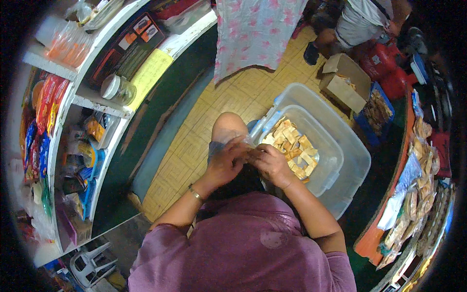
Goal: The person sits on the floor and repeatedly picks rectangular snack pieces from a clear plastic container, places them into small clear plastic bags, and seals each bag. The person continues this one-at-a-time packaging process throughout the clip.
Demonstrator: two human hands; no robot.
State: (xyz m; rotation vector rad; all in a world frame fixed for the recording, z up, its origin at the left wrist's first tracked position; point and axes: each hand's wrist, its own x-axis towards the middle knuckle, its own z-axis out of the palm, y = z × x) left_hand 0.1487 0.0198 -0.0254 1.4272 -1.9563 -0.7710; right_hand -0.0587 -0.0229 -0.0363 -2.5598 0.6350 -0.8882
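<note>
Both hands meet above my lap, near my bare knee (229, 122). A thin piece of clear plastic, apparently a small bag (226, 136), shows over the knee beside the fingers. My left hand (228, 158), with a bracelet on its wrist, is closed on the plastic. Close against it, my right hand (270, 163) has its fingers pinched together at the plastic's edge; what lies between the fingertips is hidden. Just right of the hands, a clear plastic tub (335, 155) holds pale yellow-brown rectangular snack pieces (293, 144), and it sits within a larger clear bin (359, 163).
Shelves (73, 92) with packets and a lidded jar (118, 89) curve along the left. A flowered cloth (258, 34) hangs ahead. Beyond the bin stand a cardboard box (344, 82), a blue crate (374, 114) and another person (362, 24). Bagged goods (413, 194) line the right counter.
</note>
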